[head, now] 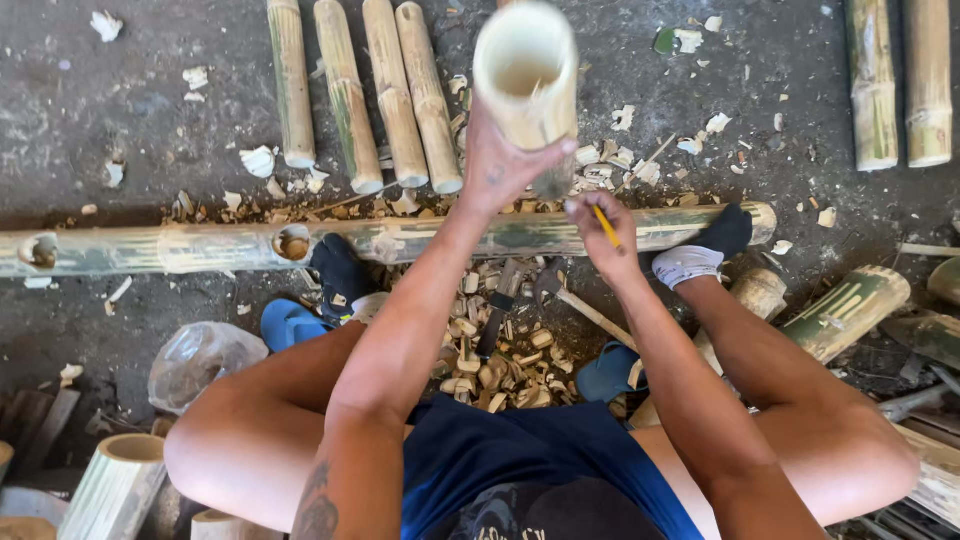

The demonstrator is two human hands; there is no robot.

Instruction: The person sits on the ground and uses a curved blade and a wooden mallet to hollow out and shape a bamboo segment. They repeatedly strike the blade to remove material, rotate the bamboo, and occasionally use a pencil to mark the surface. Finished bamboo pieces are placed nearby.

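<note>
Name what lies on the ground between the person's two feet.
A heap of bamboo chips, with a hammer and a chisel on it, in the head view.

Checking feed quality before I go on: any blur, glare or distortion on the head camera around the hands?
Head view: even daylight, no harsh glare; the bamboo section in the left hand looms large and slightly soft, being close to the lens; the yellow pencil in the right hand is sharp; wide-angle bending at the edges.

Bright even daylight, soft shadows under legs; sharp centre, slight wide-angle stretch at edges.
</note>
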